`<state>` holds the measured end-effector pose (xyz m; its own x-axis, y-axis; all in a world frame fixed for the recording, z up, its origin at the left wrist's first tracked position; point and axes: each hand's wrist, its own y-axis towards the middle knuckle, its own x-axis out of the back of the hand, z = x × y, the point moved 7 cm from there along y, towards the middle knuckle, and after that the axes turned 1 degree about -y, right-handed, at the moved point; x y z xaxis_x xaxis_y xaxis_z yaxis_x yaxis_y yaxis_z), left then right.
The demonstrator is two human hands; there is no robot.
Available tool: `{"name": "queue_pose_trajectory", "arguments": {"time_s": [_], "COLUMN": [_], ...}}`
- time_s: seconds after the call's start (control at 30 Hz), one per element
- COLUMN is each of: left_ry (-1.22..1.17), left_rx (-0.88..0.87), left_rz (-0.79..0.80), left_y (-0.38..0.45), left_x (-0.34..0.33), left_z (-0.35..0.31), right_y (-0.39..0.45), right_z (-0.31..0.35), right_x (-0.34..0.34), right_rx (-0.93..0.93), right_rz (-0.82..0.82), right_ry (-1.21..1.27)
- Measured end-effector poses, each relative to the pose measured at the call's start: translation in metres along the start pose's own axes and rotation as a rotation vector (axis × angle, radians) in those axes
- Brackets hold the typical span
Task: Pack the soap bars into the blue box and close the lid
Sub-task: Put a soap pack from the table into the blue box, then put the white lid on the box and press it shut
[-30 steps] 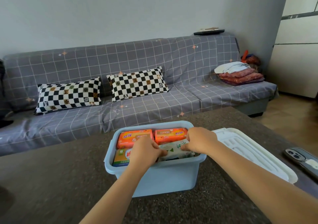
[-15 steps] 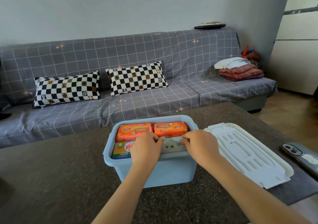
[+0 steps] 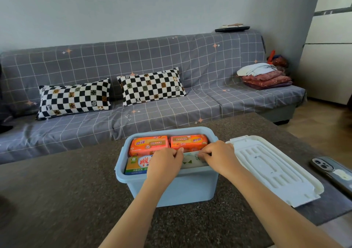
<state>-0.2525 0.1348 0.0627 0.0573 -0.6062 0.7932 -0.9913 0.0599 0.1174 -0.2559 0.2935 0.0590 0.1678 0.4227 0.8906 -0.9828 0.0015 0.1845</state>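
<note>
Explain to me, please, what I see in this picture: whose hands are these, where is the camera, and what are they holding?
No machine here: a person does the work with bare hands. The camera sits on the person's head and looks forward and down, so both arms reach in from the bottom edge.

On the dark table stands a blue box. Inside, two orange soap bars lie at the back and a yellow one at the front left. The left hand and right hand both pinch a pale green-printed soap bar at the box's front right.

The white lid lies beside the box, still off. A phone lies at the table's right edge. Behind is a grey sofa with two checkered pillows.
</note>
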Motion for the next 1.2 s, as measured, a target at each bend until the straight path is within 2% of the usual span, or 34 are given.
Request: {"name": "queue_pose_trajectory", "arguments": {"time_s": [0.1,0.23,0.3,0.43,0.57,0.7,0.83,0.97,1.2], "left_ry": [0.025,-0.015,-0.072,-0.191,-0.252,-0.334,-0.381,-0.444,-0.683], "left_rx": [-0.056,-0.216,-0.257,-0.306,-0.344,-0.199,-0.054,0.043,0.207], "left_rz": [-0.068,-0.306,-0.349,-0.232,-0.081,0.171,0.354,0.432,0.454], "left_y": [-0.008,-0.031,-0.045,-0.065,-0.076,-0.073,-0.072,-0.071,-0.073], "left_x": [0.002,0.005,-0.004,-0.034,-0.077,-0.133,-0.184,-0.209,-0.221], "left_z": [-0.005,-0.024,-0.04,-0.083,-0.111,-0.113,-0.106,-0.102,-0.098], "right_y": [-0.012,-0.047,-0.068,-0.102,-0.129,-0.146,-0.149,-0.147,-0.143], "right_z": [0.0,-0.019,-0.034,-0.084,-0.146,-0.197,-0.217,-0.221,-0.221], "right_x": [0.007,0.023,0.031,0.039,0.036,0.022,0.004,-0.008,-0.003], "right_rx": [0.02,-0.007,-0.05,-0.249,-0.434,-0.548,-0.55,-0.508,-0.42], "right_rz": [-0.118,-0.337,-0.409,-0.49,-0.477,-0.413,-0.254,-0.14,-0.29], "right_ry": [0.152,0.331,0.358,0.37,0.295,0.257,0.119,0.063,0.152]}}
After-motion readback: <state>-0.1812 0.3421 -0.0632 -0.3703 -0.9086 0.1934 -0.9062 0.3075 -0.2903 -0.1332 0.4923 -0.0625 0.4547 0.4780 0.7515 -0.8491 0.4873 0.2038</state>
